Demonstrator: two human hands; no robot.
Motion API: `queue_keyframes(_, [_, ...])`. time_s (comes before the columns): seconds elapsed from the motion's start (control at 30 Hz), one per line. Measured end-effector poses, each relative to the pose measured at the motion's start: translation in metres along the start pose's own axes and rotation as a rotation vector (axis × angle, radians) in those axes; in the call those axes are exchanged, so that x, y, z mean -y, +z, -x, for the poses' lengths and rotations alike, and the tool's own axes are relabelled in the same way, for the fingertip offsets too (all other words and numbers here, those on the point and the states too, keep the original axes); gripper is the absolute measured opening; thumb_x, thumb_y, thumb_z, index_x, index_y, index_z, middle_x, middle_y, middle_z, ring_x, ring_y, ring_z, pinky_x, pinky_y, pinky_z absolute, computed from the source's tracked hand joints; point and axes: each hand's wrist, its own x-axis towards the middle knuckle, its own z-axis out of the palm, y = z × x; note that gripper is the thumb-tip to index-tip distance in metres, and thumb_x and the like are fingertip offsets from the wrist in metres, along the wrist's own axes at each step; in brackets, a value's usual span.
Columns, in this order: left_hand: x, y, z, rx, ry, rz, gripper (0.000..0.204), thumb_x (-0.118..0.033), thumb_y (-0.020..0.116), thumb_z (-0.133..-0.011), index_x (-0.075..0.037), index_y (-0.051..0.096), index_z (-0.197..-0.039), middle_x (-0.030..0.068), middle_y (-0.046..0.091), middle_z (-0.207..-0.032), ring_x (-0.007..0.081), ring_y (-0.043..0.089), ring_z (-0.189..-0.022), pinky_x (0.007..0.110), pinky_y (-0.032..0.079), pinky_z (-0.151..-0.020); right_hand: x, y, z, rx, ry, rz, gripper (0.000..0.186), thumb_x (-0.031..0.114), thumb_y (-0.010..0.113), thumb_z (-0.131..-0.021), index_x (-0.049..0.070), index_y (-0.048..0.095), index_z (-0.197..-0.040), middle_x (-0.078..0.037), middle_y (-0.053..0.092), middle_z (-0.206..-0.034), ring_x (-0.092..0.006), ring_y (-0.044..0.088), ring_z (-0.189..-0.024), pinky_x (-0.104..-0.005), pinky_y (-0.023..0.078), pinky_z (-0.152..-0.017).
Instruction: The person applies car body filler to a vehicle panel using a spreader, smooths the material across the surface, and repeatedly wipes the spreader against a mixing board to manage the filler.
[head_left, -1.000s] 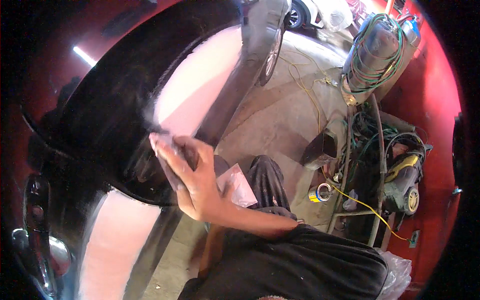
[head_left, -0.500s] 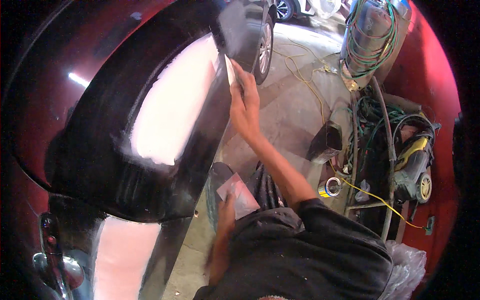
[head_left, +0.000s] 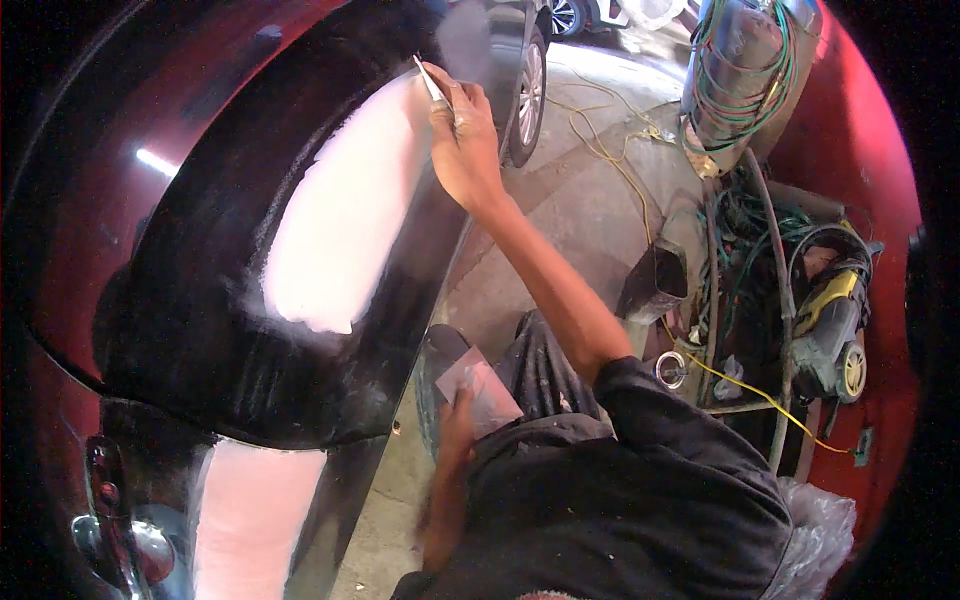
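My right hand (head_left: 465, 150) is closed on a thin pale putty spreader (head_left: 430, 82). Its blade meets the far upper end of a long white patch of filler (head_left: 335, 220) on a dark car panel (head_left: 180, 330). Close to my body, my left hand (head_left: 457, 425) grips a flat mixing board (head_left: 492, 395) with a pinkish face; some of its fingers are hidden. A second, pinker filler patch (head_left: 258, 510) lies nearer on the adjoining door, beside the door handle (head_left: 104, 490).
To the right an open tin (head_left: 670, 370) stands on the floor. A yellow cable (head_left: 745, 388), a metal rack with hoses (head_left: 740, 230), a yellow-and-black machine (head_left: 835, 325) and a tank wrapped in green hose (head_left: 745, 90) lie beyond. Clear plastic sheeting (head_left: 820, 535) is at the lower right.
My right hand has moved up and left with the spreader, from the patch's right edge to its far end. My left hand and the board have hardly shifted.
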Motion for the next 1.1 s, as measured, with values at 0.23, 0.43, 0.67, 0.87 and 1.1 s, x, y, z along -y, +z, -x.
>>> queue_keyframes(0.23, [-0.004,0.006,0.003,0.021,0.067,-0.114,0.062,-0.039,0.054,-0.106,0.010,0.048,-0.144,0.0204,0.053,-0.145,0.0288,0.053,-0.131,0.039,0.044,-0.107,0.003,0.005,0.045,0.012,-0.060,-0.005,0.052,-0.002,0.049,-0.094,0.012,0.057,-0.144,-0.015,0.052,-0.127,-0.0296,0.052,-0.122,-0.0368,0.040,-0.108])
queue_keyframes(0.43, [-0.017,0.008,0.019,0.004,0.104,-0.097,0.061,-0.036,0.054,-0.106,0.008,0.045,-0.147,0.0182,0.049,-0.151,0.0287,0.051,-0.134,0.040,0.040,-0.112,0.067,0.018,0.131,0.040,-0.079,-0.132,0.063,-0.012,0.056,-0.084,0.011,0.059,-0.142,-0.018,0.050,-0.131,-0.0330,0.050,-0.123,-0.0401,0.040,-0.109])
queue_keyframes(0.67, [-0.012,0.001,0.011,-0.043,0.083,-0.110,0.061,-0.036,0.054,-0.105,0.007,0.045,-0.148,0.0166,0.050,-0.150,0.0285,0.052,-0.134,0.040,0.041,-0.111,0.095,0.030,0.222,0.146,-0.080,-0.238,0.074,-0.014,0.059,-0.071,0.010,0.061,-0.141,-0.021,0.049,-0.137,-0.0392,0.048,-0.127,-0.0483,0.039,-0.112])
queue_keyframes(0.87, [-0.012,-0.001,0.010,-0.066,0.105,-0.072,0.062,-0.036,0.055,-0.105,0.006,0.045,-0.148,0.0160,0.051,-0.149,0.0287,0.052,-0.134,0.040,0.042,-0.111,0.095,0.022,0.242,0.245,-0.135,-0.249,0.077,-0.012,0.064,-0.071,0.016,0.061,-0.143,-0.019,0.056,-0.134,-0.0382,0.051,-0.127,-0.0548,0.038,-0.114])
queue_keyframes(1.1, [-0.017,0.001,0.011,-0.140,0.121,-0.043,0.062,-0.036,0.055,-0.104,0.005,0.045,-0.149,0.0153,0.051,-0.149,0.0289,0.052,-0.134,0.041,0.043,-0.110,0.078,-0.030,0.214,0.454,-0.054,-0.237,0.068,-0.016,0.057,-0.082,0.015,0.059,-0.142,-0.017,0.060,-0.133,-0.0346,0.059,-0.119,-0.0414,0.048,-0.103])
